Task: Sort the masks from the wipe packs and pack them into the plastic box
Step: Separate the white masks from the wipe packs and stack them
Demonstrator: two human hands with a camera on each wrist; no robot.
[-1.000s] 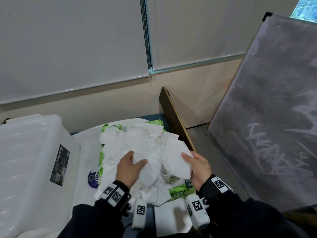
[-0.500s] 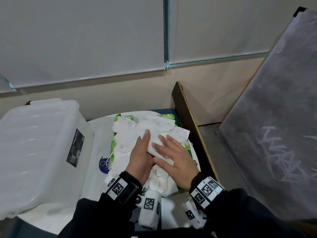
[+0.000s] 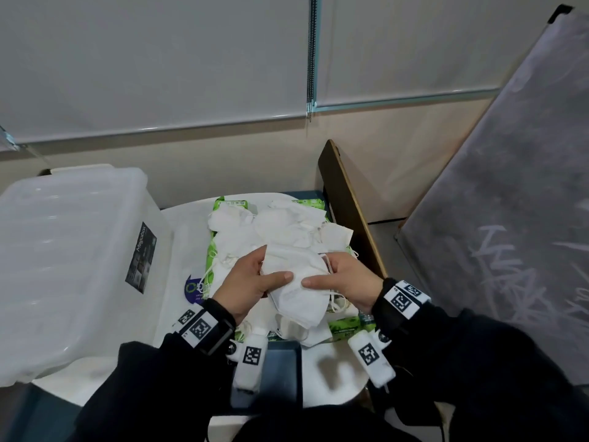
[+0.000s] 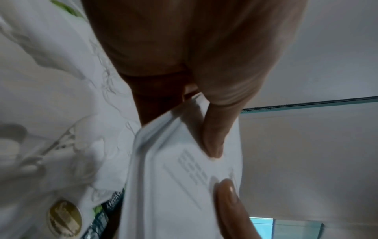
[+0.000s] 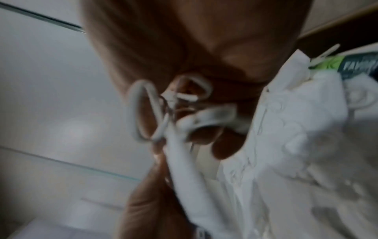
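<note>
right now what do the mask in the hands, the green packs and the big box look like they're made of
The mask, held by the left hand and right hand: soft matte white nonwoven fabric, judging by its creases, embossed seams and elastic ear loops. The wipe packs: probably glossy printed plastic film, green with lettering. The plastic box: translucent, frosted rigid plastic with a moulded ribbed lid.

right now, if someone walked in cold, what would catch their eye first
Both hands, the left hand and the right hand, grip a white mask between them at the centre. Beneath it sprawls a heap of white masks covering green wipe packs. To the left stands a big translucent plastic box, lid on.
</note>
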